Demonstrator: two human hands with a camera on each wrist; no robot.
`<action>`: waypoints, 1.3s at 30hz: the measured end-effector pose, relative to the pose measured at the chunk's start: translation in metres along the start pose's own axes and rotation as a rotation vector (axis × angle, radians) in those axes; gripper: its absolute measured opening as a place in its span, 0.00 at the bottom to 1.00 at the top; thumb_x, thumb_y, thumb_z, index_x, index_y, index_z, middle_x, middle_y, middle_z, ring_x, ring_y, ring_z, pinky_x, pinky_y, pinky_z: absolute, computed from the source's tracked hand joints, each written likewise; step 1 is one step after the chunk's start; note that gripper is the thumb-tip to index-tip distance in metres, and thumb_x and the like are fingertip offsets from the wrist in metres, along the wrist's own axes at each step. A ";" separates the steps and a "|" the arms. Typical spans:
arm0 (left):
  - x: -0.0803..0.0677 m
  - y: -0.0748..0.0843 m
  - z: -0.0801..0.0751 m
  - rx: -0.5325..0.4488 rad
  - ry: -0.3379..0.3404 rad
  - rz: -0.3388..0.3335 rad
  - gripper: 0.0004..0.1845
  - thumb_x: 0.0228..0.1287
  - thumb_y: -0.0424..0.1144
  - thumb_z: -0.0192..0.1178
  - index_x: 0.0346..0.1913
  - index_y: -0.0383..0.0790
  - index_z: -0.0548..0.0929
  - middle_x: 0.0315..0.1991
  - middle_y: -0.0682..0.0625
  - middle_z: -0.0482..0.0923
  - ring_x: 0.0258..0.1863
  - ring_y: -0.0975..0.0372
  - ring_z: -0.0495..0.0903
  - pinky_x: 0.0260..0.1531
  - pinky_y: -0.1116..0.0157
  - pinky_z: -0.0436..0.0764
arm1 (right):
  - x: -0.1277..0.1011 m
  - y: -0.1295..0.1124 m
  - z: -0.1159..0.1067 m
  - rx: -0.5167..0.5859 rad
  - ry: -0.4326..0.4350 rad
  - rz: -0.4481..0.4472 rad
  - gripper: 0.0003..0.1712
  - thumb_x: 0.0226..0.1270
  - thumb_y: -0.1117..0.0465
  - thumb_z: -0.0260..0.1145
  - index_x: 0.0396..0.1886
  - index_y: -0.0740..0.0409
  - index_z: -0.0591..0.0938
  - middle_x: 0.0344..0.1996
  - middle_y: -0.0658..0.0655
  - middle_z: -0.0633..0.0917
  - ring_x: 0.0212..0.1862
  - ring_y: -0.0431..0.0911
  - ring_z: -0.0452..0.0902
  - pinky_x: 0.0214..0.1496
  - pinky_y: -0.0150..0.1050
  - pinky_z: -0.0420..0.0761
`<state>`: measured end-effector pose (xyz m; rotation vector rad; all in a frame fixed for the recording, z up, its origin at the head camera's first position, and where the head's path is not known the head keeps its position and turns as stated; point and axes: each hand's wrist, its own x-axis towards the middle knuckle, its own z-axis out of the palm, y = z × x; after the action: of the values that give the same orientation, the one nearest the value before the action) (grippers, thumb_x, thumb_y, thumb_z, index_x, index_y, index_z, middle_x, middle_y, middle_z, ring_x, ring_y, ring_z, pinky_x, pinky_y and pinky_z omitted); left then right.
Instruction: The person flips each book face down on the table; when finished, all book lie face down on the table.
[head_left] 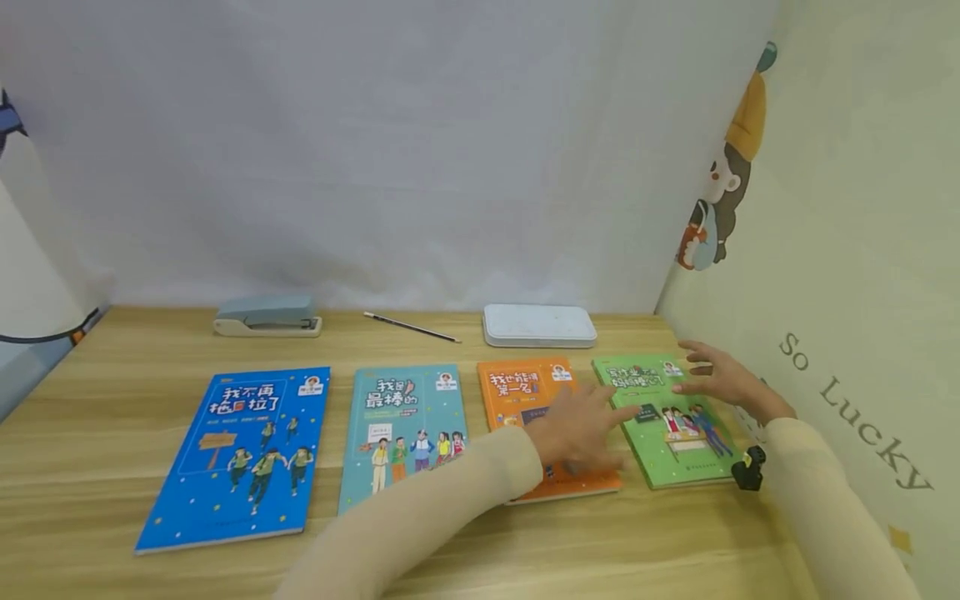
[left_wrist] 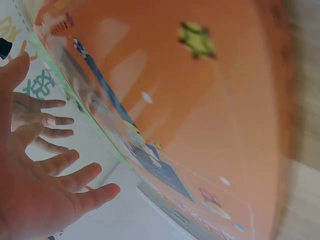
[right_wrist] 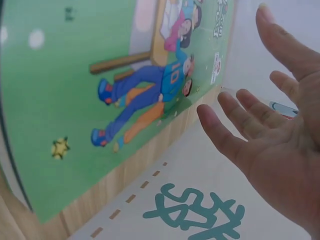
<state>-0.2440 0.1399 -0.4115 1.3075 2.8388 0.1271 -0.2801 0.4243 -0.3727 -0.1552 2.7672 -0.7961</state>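
Note:
Over the orange book [head_left: 517, 402] hovers my left hand [head_left: 576, 429], fingers spread and holding nothing. It hides the middle of that cover in the head view. My right hand [head_left: 726, 385] is above the upper right edge of the green book [head_left: 660, 427], its fingers loosely extended toward the cover. Seen from the right wrist, the right palm [right_wrist: 280, 155] is empty beside the green cover. In the left wrist view the orange cover [left_wrist: 200, 100] fills much of the picture, next to the spread left fingers [left_wrist: 82, 177].
A blue book [head_left: 243, 458] and a teal book [head_left: 408, 400] lie farther left in the row. Behind stand a stapler [head_left: 266, 317], a pencil [head_left: 411, 326] and a pale blue case [head_left: 538, 325]. A lettered wall [head_left: 840, 333] borders the table on the right.

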 end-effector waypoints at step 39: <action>0.028 0.049 0.008 0.178 -0.140 -0.028 0.41 0.51 0.83 0.50 0.71 0.80 0.64 0.69 0.61 0.67 0.62 0.61 0.72 0.57 0.58 0.75 | 0.038 0.006 0.008 -0.049 -0.054 0.006 0.57 0.61 0.51 0.75 0.75 0.76 0.52 0.71 0.85 0.54 0.70 0.80 0.53 0.66 0.72 0.65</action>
<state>-0.2247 0.1930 -0.4149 1.2485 2.8011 -0.2133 -0.3152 0.4185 -0.3903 -0.1749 2.7366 -0.7126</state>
